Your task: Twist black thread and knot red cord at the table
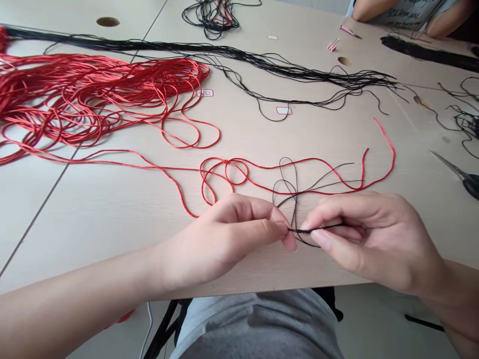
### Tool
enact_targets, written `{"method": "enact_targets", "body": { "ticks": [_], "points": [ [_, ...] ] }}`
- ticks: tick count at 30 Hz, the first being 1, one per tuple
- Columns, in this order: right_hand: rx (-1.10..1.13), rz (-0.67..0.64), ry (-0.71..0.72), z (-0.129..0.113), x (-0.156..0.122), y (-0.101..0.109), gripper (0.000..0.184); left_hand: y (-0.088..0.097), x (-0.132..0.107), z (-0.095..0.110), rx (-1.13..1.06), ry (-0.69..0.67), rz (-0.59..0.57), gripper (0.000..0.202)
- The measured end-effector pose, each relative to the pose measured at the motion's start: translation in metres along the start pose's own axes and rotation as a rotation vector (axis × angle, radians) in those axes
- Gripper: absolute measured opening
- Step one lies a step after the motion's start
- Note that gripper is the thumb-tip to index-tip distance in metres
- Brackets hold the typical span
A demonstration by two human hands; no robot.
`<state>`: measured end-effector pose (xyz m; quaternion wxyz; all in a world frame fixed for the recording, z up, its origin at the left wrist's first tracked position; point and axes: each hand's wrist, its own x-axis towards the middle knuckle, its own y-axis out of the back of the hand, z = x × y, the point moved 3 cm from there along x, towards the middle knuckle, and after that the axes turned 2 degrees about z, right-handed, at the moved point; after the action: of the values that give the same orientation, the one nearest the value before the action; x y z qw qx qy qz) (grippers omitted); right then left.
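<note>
Near the table's front edge, my left hand (247, 227) pinches a thin black cord (299, 231) between thumb and fingertips. A short way to the right, the thumb and index finger of my right hand (370, 239) grip the same cord. Between the two pinches the cord runs level and looks thicker, as if twisted or knotted. Loose black ends (296, 184) loop away behind my fingers onto the table. Just beyond my hands lies a red cord (314, 159) in loose loops, its two ends curving up on the right.
A big heap of red cord (93, 94) covers the left side. Behind it stretches a long black cord bundle (209, 48). Scissors (462, 174) lie at the right edge. Across the table are a pink clip (333, 45), a tangled black cord pile (211, 15) and another person's arms (374, 7).
</note>
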<state>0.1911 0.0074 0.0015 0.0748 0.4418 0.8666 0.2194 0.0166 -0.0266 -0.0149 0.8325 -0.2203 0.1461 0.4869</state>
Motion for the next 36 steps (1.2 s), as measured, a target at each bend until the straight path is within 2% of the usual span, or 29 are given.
{"method": "enact_targets", "body": {
  "ticks": [7, 19, 26, 36],
  "points": [
    [0.009, -0.006, 0.011, -0.004, 0.001, 0.001, 0.017, 0.0, 0.0, 0.002, 0.02, -0.004, 0.056, 0.026],
    [-0.074, 0.053, 0.079, -0.005, 0.004, 0.0, 0.01, 0.005, -0.002, 0.006, 0.092, -0.111, 0.166, 0.019],
    [-0.08, 0.06, 0.047, -0.005, 0.003, 0.003, 0.013, 0.006, -0.003, 0.008, 0.171, -0.17, 0.201, 0.016],
    [-0.116, 0.1, 0.105, -0.007, 0.002, 0.002, 0.015, 0.001, -0.003, 0.012, 0.258, -0.224, 0.285, 0.016]
  ]
}}
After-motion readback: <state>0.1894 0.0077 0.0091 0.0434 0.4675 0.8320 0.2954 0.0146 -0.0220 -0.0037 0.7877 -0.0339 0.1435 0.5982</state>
